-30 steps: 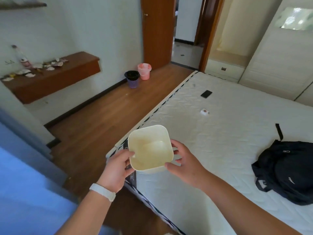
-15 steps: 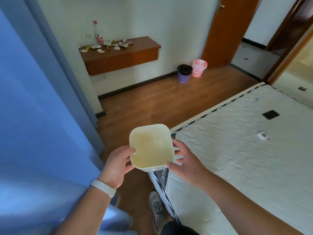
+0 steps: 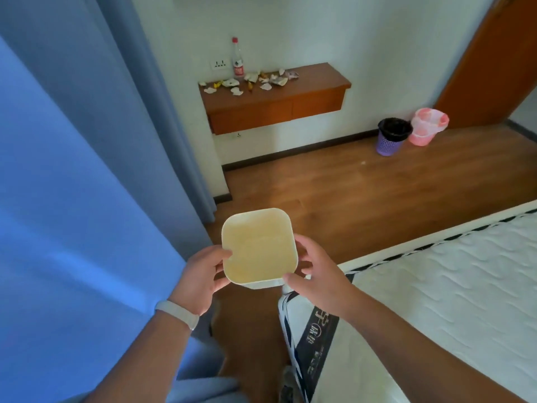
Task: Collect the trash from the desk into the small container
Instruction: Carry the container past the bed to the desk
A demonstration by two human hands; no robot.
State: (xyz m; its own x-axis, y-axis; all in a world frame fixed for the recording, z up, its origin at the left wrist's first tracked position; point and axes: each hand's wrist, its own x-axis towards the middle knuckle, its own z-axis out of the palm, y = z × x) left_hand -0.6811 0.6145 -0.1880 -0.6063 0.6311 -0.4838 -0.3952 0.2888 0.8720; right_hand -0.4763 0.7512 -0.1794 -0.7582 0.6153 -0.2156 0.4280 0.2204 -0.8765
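View has swung left since the earlier frame: wall-mounted surface point(image 3: 313, 80) now dead ahead, bed point(image 3: 465, 286) pushed to right edge. Small container point(image 3: 258, 247), cream, square, rounded corners, empty, held mid-air. Left hand point(image 3: 200, 279) and right hand point(image 3: 315, 274) grip pinching its opposite sides. Trash point(image 3: 252, 81) scattered along surface's left-back half.

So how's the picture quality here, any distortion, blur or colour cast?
Head view: wide-angle bending curves the curtain and door; a blue cast tints the left; the trash on the desk is small and soft; the container shows clearly.
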